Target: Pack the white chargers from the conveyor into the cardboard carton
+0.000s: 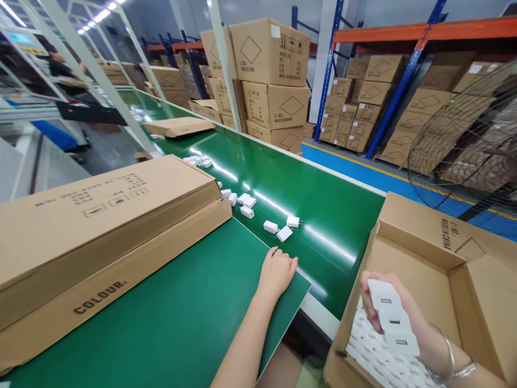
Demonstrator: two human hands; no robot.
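My right hand [398, 302] is closed around several white USB chargers [393, 321], three of them showing their port ends in a row. It hovers above an open cardboard carton [428, 267], where white chargers [375, 350] stand packed in rows. My left hand [278, 272] lies at the edge of the green tabletop [194, 302], fingers curled inward. Its fingertips are hidden, so anything under them is out of sight. Just beyond it, loose white chargers [284, 233] are scattered on the shiny green conveyor belt [323, 210], some with their prongs visible.
A large carton [109, 215] covers the left of the tabletop. Farther up the belt sits a flatter carton [180, 126]. Stacked boxes [270, 70] stand behind the belt. At right are a wire fan [468, 134] and storage racks [383, 33].
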